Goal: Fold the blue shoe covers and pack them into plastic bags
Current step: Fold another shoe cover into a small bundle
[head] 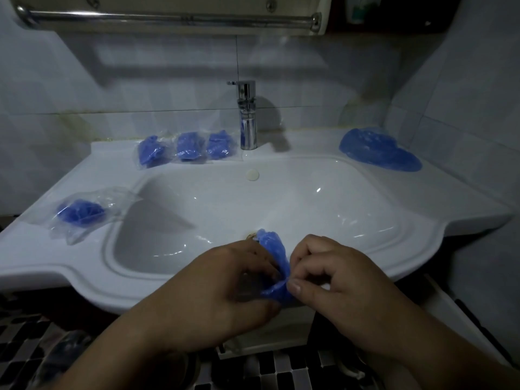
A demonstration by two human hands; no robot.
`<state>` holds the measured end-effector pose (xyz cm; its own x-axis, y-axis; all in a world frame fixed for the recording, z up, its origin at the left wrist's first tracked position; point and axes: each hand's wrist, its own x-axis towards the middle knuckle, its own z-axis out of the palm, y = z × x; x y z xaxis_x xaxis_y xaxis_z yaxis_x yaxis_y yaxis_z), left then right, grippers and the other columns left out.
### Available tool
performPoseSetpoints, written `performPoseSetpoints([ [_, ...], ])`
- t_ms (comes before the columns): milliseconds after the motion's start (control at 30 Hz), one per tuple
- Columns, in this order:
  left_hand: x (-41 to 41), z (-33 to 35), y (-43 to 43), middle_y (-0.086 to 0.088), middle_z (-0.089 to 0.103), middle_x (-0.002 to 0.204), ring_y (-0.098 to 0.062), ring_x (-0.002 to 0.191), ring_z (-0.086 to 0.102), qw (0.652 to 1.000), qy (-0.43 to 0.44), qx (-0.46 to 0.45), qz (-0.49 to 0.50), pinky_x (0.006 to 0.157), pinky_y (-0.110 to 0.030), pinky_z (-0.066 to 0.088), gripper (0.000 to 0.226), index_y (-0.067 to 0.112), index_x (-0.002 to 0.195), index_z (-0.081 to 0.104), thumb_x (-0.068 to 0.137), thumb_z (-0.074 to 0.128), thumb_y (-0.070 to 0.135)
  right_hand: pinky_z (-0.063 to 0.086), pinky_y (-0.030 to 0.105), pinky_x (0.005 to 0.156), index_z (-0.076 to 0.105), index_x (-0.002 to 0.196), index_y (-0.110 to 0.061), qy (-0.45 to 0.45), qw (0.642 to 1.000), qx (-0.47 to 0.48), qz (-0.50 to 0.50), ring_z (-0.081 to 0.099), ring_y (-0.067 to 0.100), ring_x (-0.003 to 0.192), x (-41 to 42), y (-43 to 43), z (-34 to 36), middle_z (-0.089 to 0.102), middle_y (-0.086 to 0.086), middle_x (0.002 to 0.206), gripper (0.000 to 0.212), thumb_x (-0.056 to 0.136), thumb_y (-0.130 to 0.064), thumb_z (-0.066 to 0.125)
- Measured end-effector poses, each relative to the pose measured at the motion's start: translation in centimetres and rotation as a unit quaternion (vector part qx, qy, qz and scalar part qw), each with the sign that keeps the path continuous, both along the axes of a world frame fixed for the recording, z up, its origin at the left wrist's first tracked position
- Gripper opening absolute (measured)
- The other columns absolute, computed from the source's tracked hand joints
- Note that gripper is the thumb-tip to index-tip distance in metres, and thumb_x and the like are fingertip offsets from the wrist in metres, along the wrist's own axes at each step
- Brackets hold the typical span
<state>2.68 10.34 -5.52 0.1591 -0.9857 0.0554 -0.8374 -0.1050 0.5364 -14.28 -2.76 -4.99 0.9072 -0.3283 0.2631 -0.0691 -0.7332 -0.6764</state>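
pale tiled walls hemmed a white ceramic washbasin (439,218) on both sides, a chrome pillar tap (248,116) at its back rim. a container (358,9) at the top right bore a greenish label too blurred to read. three clear plastic bags (190,147) of folded blue covers lay in a row on the back rim just left of the tap; a fourth filled clear bag (81,212) lay on the left rim beside the bowl. a loose heap of blue shoe covers (377,149) sat in the back right corner. over the curved front edge, with the wide bowl beyond, the left hand (225,280) and right hand (340,274) held a crumpled blue plastic shoe cover (274,251) between them, fingers curled and clamped on it, the right thumb pressing its lower edge.
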Motion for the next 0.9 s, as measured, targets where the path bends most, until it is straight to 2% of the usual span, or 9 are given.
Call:
performPoseSetpoints([
  [67,-1.3,1.2,0.4,0.02,0.066,0.099,-0.001,0.094,0.064,0.997,0.023,-0.069,0.03,0.082,-0.023,0.051,0.017,0.033,0.089,0.073,0.083,0.063,0.045,0.049,0.026,0.074,0.066,0.068,-0.027,-0.003,1.0,0.012,-0.018,0.06,0.009,0.089,0.1,0.1,0.0,0.059,-0.012,0.09,0.017,0.08,-0.038,0.063],
  [200,-2.2,1.2,0.5,0.019,0.066,0.093,-0.004,0.087,0.065,0.992,0.031,-0.102,0.061,0.079,-0.032,0.052,0.013,0.029,0.082,0.072,0.081,0.059,0.033,0.048,0.024,0.071,0.061,0.067,-0.028,-0.017,0.997,-0.027,-0.073,0.06,0.009,0.084,0.3,0.4,-0.5,0.058,-0.011,0.087,0.019,0.078,-0.032,0.076],
  [267,-2.1,0.9,-0.2,0.02,0.066,0.09,-0.002,0.085,0.064,0.989,0.018,-0.115,0.089,0.077,-0.026,0.05,0.004,0.029,0.079,0.07,0.079,0.066,0.027,0.047,0.022,0.069,0.056,0.07,-0.03,-0.026,0.995,-0.051,-0.087,0.058,0.008,0.083,0.4,0.6,-0.6,0.055,-0.012,0.086,0.022,0.075,-0.029,0.078],
  [400,-2.9,1.3,0.0,0.023,0.064,0.089,0.001,0.082,0.063,0.986,0.022,-0.136,0.095,0.07,-0.01,0.044,0.015,0.027,0.073,0.068,0.077,0.075,0.015,0.045,0.017,0.072,0.061,0.075,-0.033,-0.023,0.996,-0.064,-0.053,0.057,0.005,0.09,0.2,0.7,-0.2,0.054,-0.014,0.092,0.017,0.078,-0.026,0.076],
  [500,-3.0,1.2,-0.2,0.027,0.063,0.09,0.005,0.081,0.061,0.983,0.007,-0.15,0.107,0.068,-0.006,0.042,0.017,0.029,0.069,0.067,0.075,0.076,0.015,0.044,0.014,0.075,0.067,0.084,-0.035,0.011,0.995,-0.102,-0.023,0.054,0.003,0.095,-0.1,0.2,-0.1,0.053,-0.018,0.096,0.017,0.073,-0.036,0.079],
  [600,-2.8,1.2,-0.1,0.027,0.065,0.087,0.003,0.079,0.063,0.986,0.027,-0.139,0.092,0.069,-0.011,0.046,0.005,0.03,0.073,0.07,0.074,0.068,0.034,0.04,0.012,0.075,0.069,0.086,-0.035,0.023,0.991,-0.132,-0.015,0.052,0.004,0.095,-0.1,-0.4,-0.3,0.052,-0.019,0.094,0.018,0.072,-0.038,0.079],
  [633,-2.6,1.5,0.1,0.025,0.066,0.087,0.002,0.08,0.064,0.989,0.025,-0.123,0.077,0.071,-0.014,0.048,0.014,0.03,0.075,0.072,0.073,0.062,0.039,0.039,0.013,0.075,0.069,0.084,-0.033,0.022,0.992,-0.127,-0.007,0.052,0.004,0.094,-0.1,-0.4,-0.3,0.053,-0.019,0.092,0.012,0.075,-0.039,0.076],
  [800,-1.7,2.6,1.4,0.014,0.069,0.098,-0.006,0.091,0.067,0.996,0.074,-0.058,0.0,0.079,-0.028,0.054,0.025,0.024,0.084,0.076,0.066,0.059,0.016,0.044,0.021,0.075,0.064,0.075,-0.032,0.012,0.997,-0.072,0.02,0.056,0.007,0.093,-0.3,-0.4,0.3,0.055,-0.017,0.089,0.021,0.08,-0.047,0.051],
  [900,-2.1,2.5,1.3,0.015,0.071,0.092,-0.006,0.087,0.068,0.993,0.087,-0.08,0.024,0.078,-0.032,0.054,0.012,0.027,0.081,0.074,0.077,0.065,0.033,0.047,0.028,0.074,0.059,0.069,-0.032,0.006,0.999,-0.054,0.002,0.056,0.009,0.089,0.0,-0.2,0.1,0.056,-0.014,0.087,0.019,0.08,-0.045,0.051],
])
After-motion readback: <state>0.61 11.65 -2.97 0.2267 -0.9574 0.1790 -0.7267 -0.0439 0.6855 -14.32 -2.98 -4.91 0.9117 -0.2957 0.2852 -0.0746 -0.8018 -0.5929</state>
